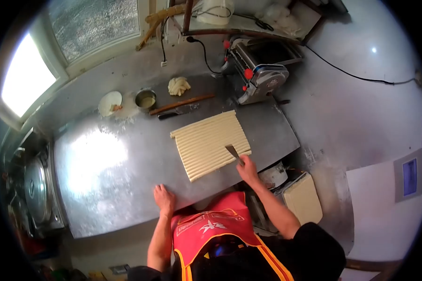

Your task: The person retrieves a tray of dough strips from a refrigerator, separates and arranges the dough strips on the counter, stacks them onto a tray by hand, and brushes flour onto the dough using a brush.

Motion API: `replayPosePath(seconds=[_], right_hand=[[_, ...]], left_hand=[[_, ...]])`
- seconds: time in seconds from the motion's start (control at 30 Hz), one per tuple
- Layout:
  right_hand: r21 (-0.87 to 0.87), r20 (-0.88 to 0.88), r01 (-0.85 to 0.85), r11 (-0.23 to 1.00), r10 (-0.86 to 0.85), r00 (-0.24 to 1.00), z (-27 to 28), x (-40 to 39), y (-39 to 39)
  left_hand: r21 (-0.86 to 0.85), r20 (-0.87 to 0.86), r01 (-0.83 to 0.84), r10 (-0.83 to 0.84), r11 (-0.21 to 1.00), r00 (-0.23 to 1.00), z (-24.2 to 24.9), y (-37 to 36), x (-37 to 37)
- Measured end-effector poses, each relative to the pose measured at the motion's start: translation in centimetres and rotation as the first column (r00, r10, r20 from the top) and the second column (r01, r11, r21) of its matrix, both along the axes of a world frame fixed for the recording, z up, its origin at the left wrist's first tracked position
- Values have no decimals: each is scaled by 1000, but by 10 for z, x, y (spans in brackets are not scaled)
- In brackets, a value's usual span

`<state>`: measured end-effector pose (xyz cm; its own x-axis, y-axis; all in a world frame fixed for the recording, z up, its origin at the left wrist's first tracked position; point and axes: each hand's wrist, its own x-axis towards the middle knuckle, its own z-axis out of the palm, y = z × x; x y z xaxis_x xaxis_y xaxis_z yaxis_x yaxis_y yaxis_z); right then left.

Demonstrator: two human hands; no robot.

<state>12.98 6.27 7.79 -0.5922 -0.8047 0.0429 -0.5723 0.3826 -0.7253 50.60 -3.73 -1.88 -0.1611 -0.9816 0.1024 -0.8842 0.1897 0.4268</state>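
Rows of pale dough strips (212, 147) lie side by side on the metal table (140, 192), forming a slanted ribbed block. My right hand (247, 169) is closed around the handle of a flat-bladed scraper (232, 151), whose blade overlaps the block's near right part. At the table's near edge, left of the dough, my left hand (164, 199) rests on the metal with its fingers forward and nothing in it.
Behind the dough lie a knife (169, 114), a wooden rolling pin (183, 103), a metal bowl (146, 99), a white plate (109, 100) and a dough lump (178, 86). A dough-rolling machine (262, 70) stands at the back right; a round lid (34, 186) is at far left.
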Motion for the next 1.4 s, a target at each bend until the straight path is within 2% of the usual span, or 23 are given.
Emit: replayPosePath(seconds=[0.07, 0.17, 0.23, 0.3, 0.4, 0.53, 0.6, 0.67, 0.7, 0.77, 0.8, 0.87, 0.97, 1.03, 1.07, 1.1, 1.13, 1.17, 1.2, 1.23, 1.27, 1.3, 1.4], right_hand=[[-208, -29, -32, 978, 27, 999, 40, 6, -76], [-521, -165, -51, 852, -41, 985, 147, 14, -170], [-588, -50, -15, 808, -18, 999, 218, 18, -212], [-710, -276, -126, 693, -108, 955, 248, 7, -252], [-728, -225, -137, 672, -46, 973, 285, 24, -285], [-751, -412, -256, 609, -129, 902, 292, -11, -351], [-714, -536, -361, 600, -136, 833, 301, -18, -392], [-558, -764, -558, 614, -118, 635, 297, -39, -439], [-556, -749, -549, 624, -91, 656, 295, -34, -443], [-466, -569, -338, 818, 17, 822, 303, -25, -448], [-461, -557, -327, 825, 18, 831, 295, -22, -440], [-723, -415, -343, 600, 20, 910, 277, -14, -398], [-831, -141, -136, 540, 33, 989, 205, -7, -316], [-588, 204, -30, 809, 184, 962, 137, -2, -248], [-414, 33, -127, 901, 154, 987, 82, -4, -207], [-124, 263, -202, 971, 229, 937, 30, -7, -156], [-47, 316, -232, 972, 235, 919, 13, 3, -103], [139, 175, -209, 968, 184, 967, 2, 13, -55], [113, -104, -219, 969, 231, 967, -3, 14, -14], [182, -29, -193, 964, 201, 979, 7, 18, 23], [289, -61, -178, 940, 204, 977, 12, 18, 57], [346, 45, -148, 926, 141, 989, 14, 19, 85], [194, -27, 239, 952, -238, 971, 43, 28, 130]], left_hand=[[108, 10, 90, -92, 990, 996, 5, -5, 8], [18, -32, 147, -146, 989, 989, -5, -9, 21], [41, -60, 148, -145, 988, 988, -3, -17, 23], [106, -98, 116, -106, 988, 990, -1, -9, 15], [207, -142, 60, -31, 976, 989, 10, -13, 26], [181, -192, -12, 47, 983, 980, -6, -7, 11], [197, -175, -44, 79, 979, 981, 0, -2, 12], [248, -162, -97, 140, 964, 977, 8, -3, 2], [277, -137, -97, 139, 956, 981, 14, -4, 3], [323, -117, -124, 170, 938, 979, 20, -2, 0], [347, -121, -137, 189, 928, 974, 22, -5, -1], [413, -88, -135, 187, 901, 978, 21, -5, 2], [336, -139, -88, 142, 938, 980, 10, -3, 6], [384, -122, -74, 130, 920, 984, 24, -12, 0], [433, -103, -81, 139, 898, 985, 27, -15, -1], [446, -46, -62, 91, 893, 995, 26, -15, 0], [438, -10, -28, 36, 899, 999, 23, -19, -2], [248, -26, 0, 6, 969, 1000, 4, -12, 2], [266, -71, -39, 60, 963, 996, -3, -16, 0], [327, -127, -93, 141, 940, 982, -18, -21, 5], [382, -133, -124, 188, 916, 973, -7, -28, -2], [341, -165, -81, 144, 936, 976, 20, -48, -22], [-109, -526, 126, -165, 986, 834, 123, -76, -67]])
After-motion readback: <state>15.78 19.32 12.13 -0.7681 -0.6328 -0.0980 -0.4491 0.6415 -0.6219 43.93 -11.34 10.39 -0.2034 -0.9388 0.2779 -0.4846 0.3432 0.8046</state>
